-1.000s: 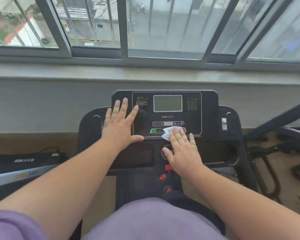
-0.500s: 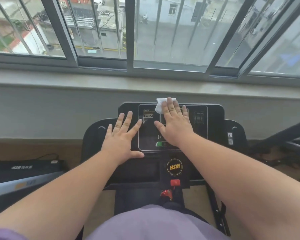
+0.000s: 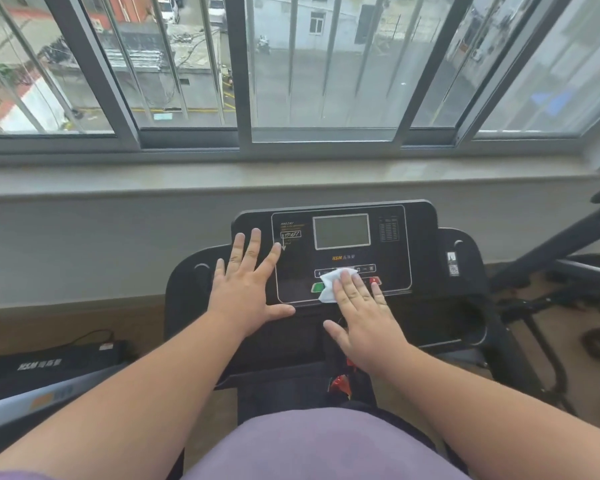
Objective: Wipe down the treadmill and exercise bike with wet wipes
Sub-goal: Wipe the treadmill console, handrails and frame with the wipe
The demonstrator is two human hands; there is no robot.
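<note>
Head: flat fingers (image 3: 352,289) press wipe (image 3: 333,280).

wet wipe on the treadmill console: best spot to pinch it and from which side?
Pinch the wet wipe at its free left corner, coming from the left. That corner sticks out flat on the console beside the green button. The rest lies pinned under the straight fingers of the right hand. The left hand rests flat nearby, probably within reach.
</note>
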